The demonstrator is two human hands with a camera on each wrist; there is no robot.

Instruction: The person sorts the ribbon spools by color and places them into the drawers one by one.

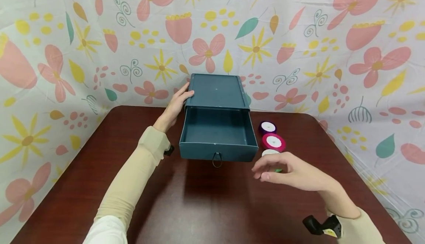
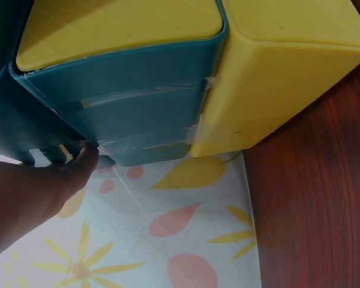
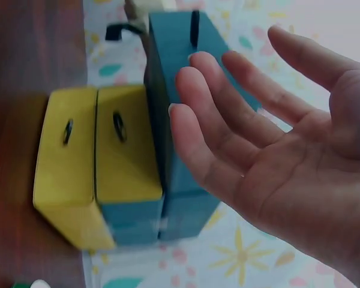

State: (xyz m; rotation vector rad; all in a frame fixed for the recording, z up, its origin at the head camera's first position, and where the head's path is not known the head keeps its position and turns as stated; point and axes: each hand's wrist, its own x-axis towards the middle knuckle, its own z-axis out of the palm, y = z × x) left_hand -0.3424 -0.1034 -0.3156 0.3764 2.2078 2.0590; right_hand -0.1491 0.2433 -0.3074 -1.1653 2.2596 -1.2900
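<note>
A dark teal drawer cabinet (image 1: 217, 90) stands at the back of the table, its top drawer (image 1: 199, 151) pulled out toward me. Small ring handles hang on the drawer fronts, and the lower drawers (image 3: 121, 162) are yellow-fronted. My left hand (image 1: 177, 105) rests against the cabinet's left side, its fingers by the top edge. To the right of the drawer front, my right hand (image 1: 292, 172) hovers with loosely bent fingers, holding nothing. Behind it lie a magenta ribbon spool (image 1: 273, 142), a purple one (image 1: 267, 127) and a partly hidden white spool (image 1: 269, 152).
The dark brown wooden table (image 1: 212, 207) reaches toward me in front of the cabinet. A flower-printed cloth (image 1: 212, 22) hangs behind it and along both sides. Something green (image 1: 278, 170) shows through the right hand's gap.
</note>
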